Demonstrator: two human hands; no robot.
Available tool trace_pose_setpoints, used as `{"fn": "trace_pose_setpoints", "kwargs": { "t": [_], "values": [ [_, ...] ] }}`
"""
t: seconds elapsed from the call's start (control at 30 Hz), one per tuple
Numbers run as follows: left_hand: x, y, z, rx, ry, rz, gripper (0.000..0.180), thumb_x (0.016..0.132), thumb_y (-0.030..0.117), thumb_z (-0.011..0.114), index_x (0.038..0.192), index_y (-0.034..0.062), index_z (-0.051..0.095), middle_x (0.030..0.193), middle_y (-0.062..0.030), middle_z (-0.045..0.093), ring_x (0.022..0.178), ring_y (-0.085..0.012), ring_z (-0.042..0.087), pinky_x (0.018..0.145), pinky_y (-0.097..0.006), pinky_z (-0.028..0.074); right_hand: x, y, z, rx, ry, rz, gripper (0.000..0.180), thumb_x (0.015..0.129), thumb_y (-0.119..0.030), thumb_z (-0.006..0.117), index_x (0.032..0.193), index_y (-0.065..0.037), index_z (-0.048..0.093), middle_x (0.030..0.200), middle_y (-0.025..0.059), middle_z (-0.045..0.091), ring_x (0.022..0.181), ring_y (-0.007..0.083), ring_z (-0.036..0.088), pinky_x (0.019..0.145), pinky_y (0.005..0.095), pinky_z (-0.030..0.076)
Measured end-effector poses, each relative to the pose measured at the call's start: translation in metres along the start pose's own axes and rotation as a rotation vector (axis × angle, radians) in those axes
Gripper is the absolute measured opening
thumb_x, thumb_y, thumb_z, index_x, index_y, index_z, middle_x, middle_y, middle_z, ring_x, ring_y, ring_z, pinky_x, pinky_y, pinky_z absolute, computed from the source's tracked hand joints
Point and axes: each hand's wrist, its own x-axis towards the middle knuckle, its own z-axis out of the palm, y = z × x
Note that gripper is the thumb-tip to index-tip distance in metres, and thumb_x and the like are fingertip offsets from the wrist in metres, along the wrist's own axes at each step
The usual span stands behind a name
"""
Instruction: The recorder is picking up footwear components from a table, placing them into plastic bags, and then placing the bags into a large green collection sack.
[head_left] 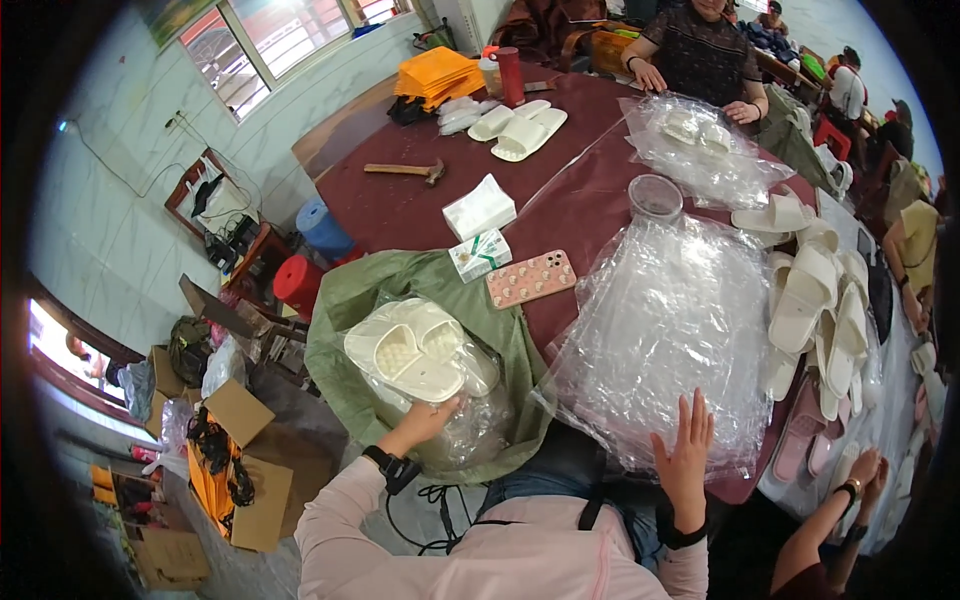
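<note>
Fingers, left hand (422, 422): grasping slippers (425, 375) by near end, tips partly tucked beneath; can't tell exact contact

Fingers, right hand (684, 455): released, spread flat over near part of bags (650, 320), gripping nothing; can't tell whether resting or hovering

Slippers: straight ahead of left fingers, over green sack (345, 285), seemingly inside clear film, with more film (465, 430) bunched just right of same fingers

Handling, best guess: light, one hand enough; soft foam or rubber, springy, likely to give under a squeeze and recover; not fragile, worst case a creased strap

Expect slick film outside; liable to slide within wrap if held by plastic alone

Take hold across full thickness at near end, thumb on top, fingers under, both slippers together; avoid hooking one strap, likely to splay pair; avoid pinching loose film, likely to stretch or tear

Bags below right fingers: nearly weightless, limp, slippery, apt to cling or fan out; take by one edge, peel rather than shove

Around: phone (532, 279) ahead, between both sets of fingers; pale loose slippers (800, 305) to right of right fingers, apparently unbagged, better gripped by sole edge
</note>
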Motion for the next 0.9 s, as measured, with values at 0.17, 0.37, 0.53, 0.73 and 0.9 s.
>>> {"fn": "trace_pose_setpoints", "kwargs": {
  "t": [0.17,0.37,0.53,0.73,0.9],
  "values": [
    [0.001,-0.006,0.018,-0.375,-0.092,-0.272,0.036,0.099,0.028,0.043,0.125,0.0049,0.054,0.108,-0.0064,0.062,0.093,-0.0133,0.056,0.081,-0.029,0.047,-0.001,-0.001,0.001,0.006,0.000,-0.003,0.073,0.080,-0.017,0.065,0.141,-0.005,0.028,0.148,0.0207,0.023,0.136,0.0381,0.024,0.110,0.0524,0.017],
    [0.012,0.019,0.023,-0.533,-0.128,-0.598,0.036,0.099,0.033,0.044,0.122,0.0059,0.051,0.104,-0.0081,0.058,0.083,-0.0192,0.058,0.072,-0.033,0.051,-0.002,-0.001,0.001,0.012,0.000,0.027,0.074,0.080,-0.017,0.065,0.142,-0.005,0.027,0.148,0.0205,0.023,0.136,0.0386,0.025,0.110,0.0529,0.018],
    [0.014,0.034,0.025,-1.059,-0.255,-0.852,0.034,0.098,0.034,0.046,0.120,0.0086,0.046,0.101,-0.0122,0.058,0.082,-0.0252,0.060,0.072,-0.043,0.053,-0.001,0.001,0.001,-0.018,-0.035,0.001,0.075,0.077,-0.021,0.068,0.141,-0.006,0.030,0.149,0.0180,0.025,0.137,0.0370,0.022,0.111,0.0534,0.013],
    [0.006,0.033,0.046,-1.108,-0.017,-0.901,0.043,0.095,0.040,0.049,0.124,0.0093,0.044,0.113,-0.0126,0.055,0.092,-0.0271,0.058,0.078,-0.044,0.051,-0.001,-0.008,-0.001,-0.119,-0.122,-0.024,0.080,0.072,-0.028,0.073,0.139,-0.007,0.034,0.148,0.0168,0.026,0.138,0.0355,0.020,0.111,0.0547,0.009],
    [-0.002,0.067,0.034,-0.885,-0.121,-1.032,0.045,0.096,0.045,0.043,0.122,0.0089,0.047,0.110,-0.0098,0.056,0.093,-0.0261,0.057,0.078,-0.041,0.048,-0.003,-0.007,-0.002,-0.057,-0.081,0.001,0.079,0.073,-0.026,0.073,0.139,-0.008,0.034,0.149,0.0173,0.025,0.138,0.0355,0.020,0.112,0.0544,0.010]
  ]
}}
